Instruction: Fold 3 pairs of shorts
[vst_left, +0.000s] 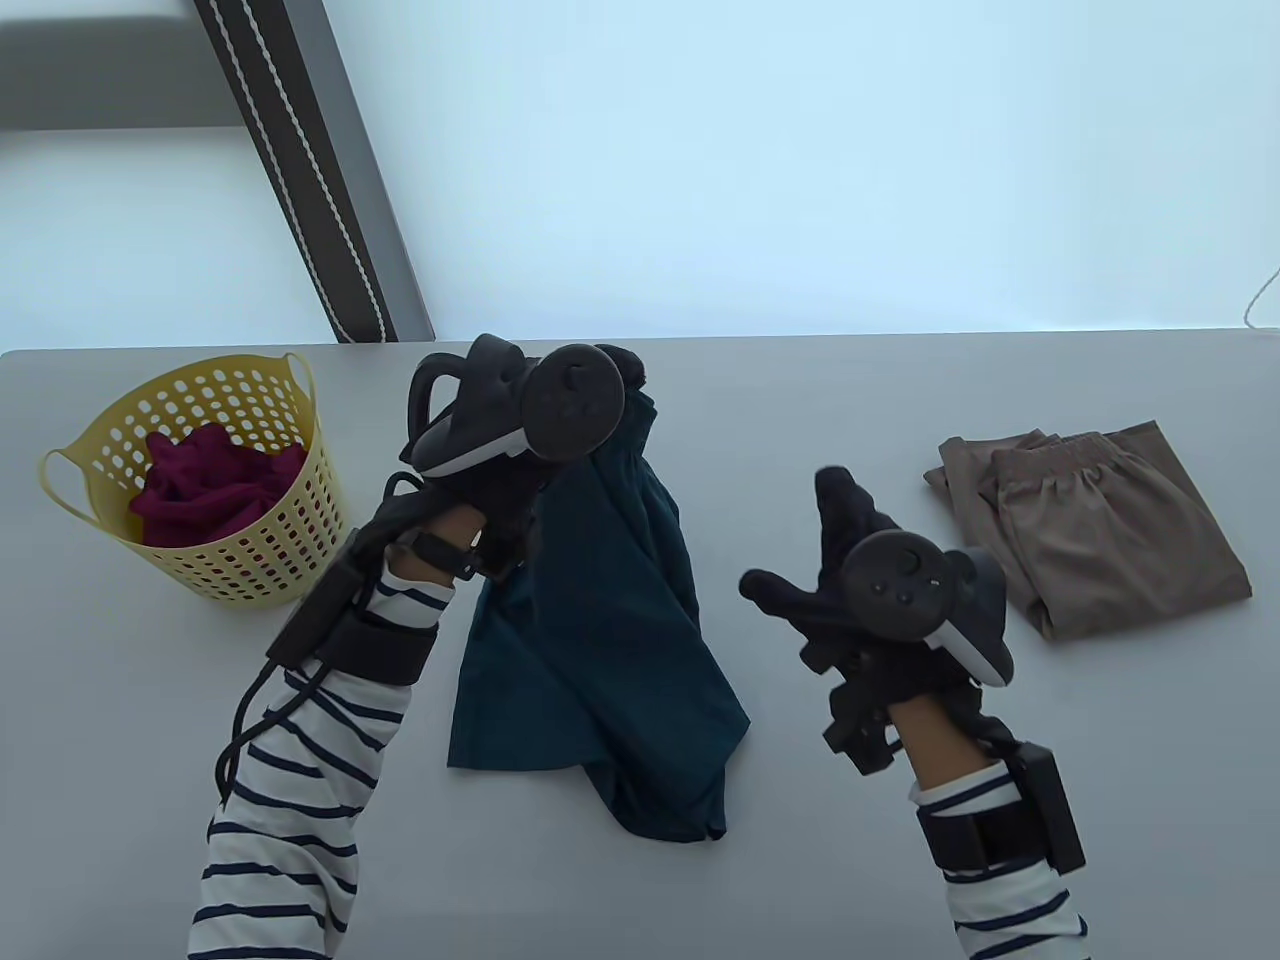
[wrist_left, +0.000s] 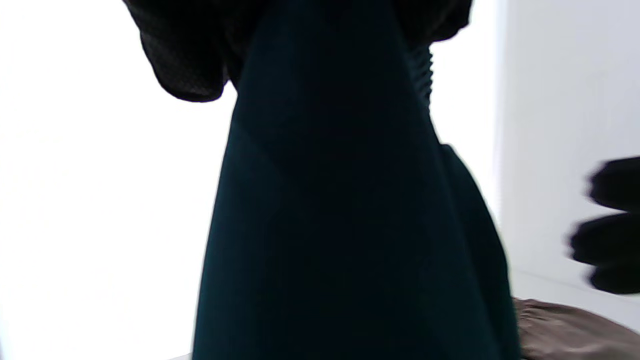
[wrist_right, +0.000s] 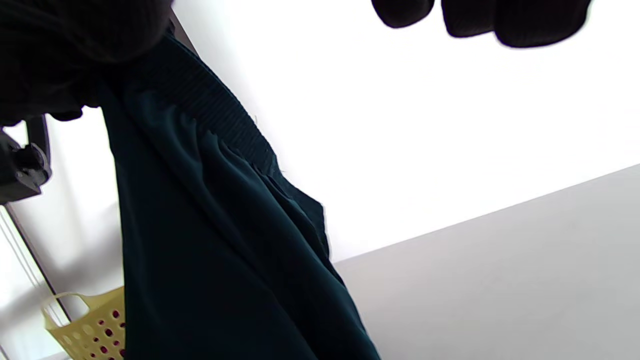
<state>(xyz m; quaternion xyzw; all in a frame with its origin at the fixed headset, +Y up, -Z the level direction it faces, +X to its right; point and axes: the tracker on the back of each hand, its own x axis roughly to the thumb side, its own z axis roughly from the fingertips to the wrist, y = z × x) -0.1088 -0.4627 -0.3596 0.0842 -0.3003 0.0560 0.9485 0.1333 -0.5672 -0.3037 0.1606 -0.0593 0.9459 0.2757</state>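
Left hand (vst_left: 520, 420): gripping teal shorts (vst_left: 590, 620) by waistband, lifted off table (vst_left: 800, 420)
Right hand (vst_left: 860, 580): beside shorts, fingers spread, holding nothing

Backlight from the far side is blowing out the background in both wrist views; white areas are clipping. The dark teal shorts (wrist_left: 350, 225) are rendering near-silhouette, folds barely showing. Right hand (wrist_left: 612, 225) is smearing with motion blur at frame edge. Table view is exposing evenly, soft diffuse shadows, sharp.
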